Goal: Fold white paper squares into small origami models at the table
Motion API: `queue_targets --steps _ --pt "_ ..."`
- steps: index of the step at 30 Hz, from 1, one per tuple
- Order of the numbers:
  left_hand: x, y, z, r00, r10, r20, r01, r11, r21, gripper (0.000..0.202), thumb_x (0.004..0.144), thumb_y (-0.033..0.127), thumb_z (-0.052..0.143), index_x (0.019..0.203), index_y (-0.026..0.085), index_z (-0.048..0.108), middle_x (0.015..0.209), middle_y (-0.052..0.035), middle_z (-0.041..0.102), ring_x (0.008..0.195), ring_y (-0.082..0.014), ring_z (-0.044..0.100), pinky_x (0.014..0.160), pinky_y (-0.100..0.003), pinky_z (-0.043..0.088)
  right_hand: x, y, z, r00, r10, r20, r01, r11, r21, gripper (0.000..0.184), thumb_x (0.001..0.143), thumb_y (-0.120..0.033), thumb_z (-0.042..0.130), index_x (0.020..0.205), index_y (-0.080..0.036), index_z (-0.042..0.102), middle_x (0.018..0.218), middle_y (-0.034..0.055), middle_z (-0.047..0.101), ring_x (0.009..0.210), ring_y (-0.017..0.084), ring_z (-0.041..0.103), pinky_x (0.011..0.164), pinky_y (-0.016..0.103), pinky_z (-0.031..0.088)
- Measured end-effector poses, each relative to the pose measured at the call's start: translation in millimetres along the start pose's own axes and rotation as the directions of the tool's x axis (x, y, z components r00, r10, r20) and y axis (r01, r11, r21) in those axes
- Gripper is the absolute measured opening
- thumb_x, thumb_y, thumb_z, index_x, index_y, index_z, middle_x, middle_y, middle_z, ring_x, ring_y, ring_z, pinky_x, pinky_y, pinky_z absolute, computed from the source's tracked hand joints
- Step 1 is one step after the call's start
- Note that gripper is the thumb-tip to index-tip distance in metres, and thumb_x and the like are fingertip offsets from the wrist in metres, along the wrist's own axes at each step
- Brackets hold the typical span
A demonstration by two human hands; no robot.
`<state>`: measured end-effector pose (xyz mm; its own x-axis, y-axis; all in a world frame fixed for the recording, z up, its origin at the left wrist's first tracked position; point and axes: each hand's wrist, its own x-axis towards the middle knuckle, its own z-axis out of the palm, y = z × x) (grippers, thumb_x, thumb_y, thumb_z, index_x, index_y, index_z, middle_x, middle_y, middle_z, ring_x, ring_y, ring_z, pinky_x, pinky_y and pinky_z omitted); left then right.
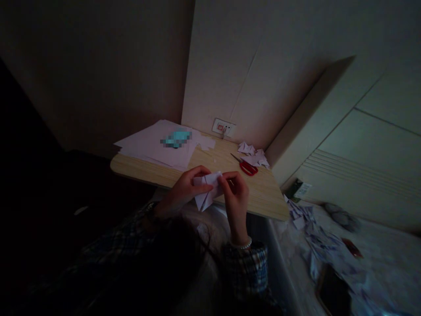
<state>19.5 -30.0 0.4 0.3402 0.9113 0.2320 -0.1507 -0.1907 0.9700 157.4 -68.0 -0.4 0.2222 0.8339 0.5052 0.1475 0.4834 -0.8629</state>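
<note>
A folded piece of white paper [204, 202] with pointed lower corners is held up in front of the table's near edge. My left hand [189, 188] grips its left side, the thumb lying across the front. At its upper right corner, the fingertips of my right hand [235, 188] pinch the paper. Red-handled scissors [248, 168] lie on the table beyond my right hand, blades pointing to the far left. Beside them are several folded paper pieces [253, 154]. Flat white sheets [148, 142] are stacked at the table's left end.
The wooden table [263, 197] stands against a wall with a socket [223, 127]. A blurred turquoise object [178, 138] rests on the sheets, near paper scraps [206, 142]. To the right, a bed [388, 245] holds many folded papers [305, 221] and a dark flat device [333, 289].
</note>
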Motion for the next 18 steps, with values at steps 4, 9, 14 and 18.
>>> queue_targets --steps 4,9,14,18 --pt "-1.9 4.2 1.7 1.000 0.002 0.002 -0.002 0.999 0.041 0.023 0.060 0.030 0.072 0.073 0.015 0.060 0.067 0.0035 0.057 0.062 -0.0108 0.052 0.054 -0.020 0.039 -0.1 -1.1 -0.3 1.000 0.017 0.013 -0.016 1.000 -0.020 0.014 0.078 -0.028 0.064 0.071 -0.019 0.056 0.067 -0.0037 0.055 0.065 0.011 0.053 0.062 0.024 0.042" --pt "-4.1 6.7 2.8 0.999 -0.004 -0.054 0.008 0.996 0.086 0.026 0.064 0.038 0.069 0.062 0.014 0.059 0.055 0.0045 0.052 0.050 -0.0085 0.045 0.045 -0.019 0.033 0.0 0.1 1.3 0.999 0.041 0.011 -0.040 0.999 -0.006 0.013 0.076 -0.026 0.066 0.070 -0.020 0.056 0.066 -0.0041 0.055 0.064 0.011 0.052 0.060 0.024 0.041" --pt "-4.2 8.2 2.9 0.994 0.070 -0.080 -0.056 0.985 0.162 0.026 0.065 0.038 0.067 0.057 0.015 0.060 0.052 0.0036 0.053 0.050 -0.0097 0.047 0.047 -0.020 0.036 -0.7 0.5 1.5 0.999 0.040 0.008 -0.040 0.999 -0.009 0.014 0.076 -0.025 0.066 0.070 -0.020 0.055 0.065 -0.0045 0.053 0.063 0.011 0.051 0.058 0.024 0.040" --pt "-5.2 9.1 1.6 0.990 0.120 -0.069 -0.103 0.971 0.215 0.025 0.068 0.037 0.065 0.058 0.015 0.061 0.054 0.0030 0.056 0.053 -0.0105 0.049 0.051 -0.021 0.039 -1.1 0.2 2.1 1.000 0.030 0.002 -0.030 0.999 -0.013 0.014 0.077 -0.026 0.066 0.073 -0.020 0.054 0.067 -0.0045 0.053 0.063 0.011 0.051 0.058 0.024 0.040"
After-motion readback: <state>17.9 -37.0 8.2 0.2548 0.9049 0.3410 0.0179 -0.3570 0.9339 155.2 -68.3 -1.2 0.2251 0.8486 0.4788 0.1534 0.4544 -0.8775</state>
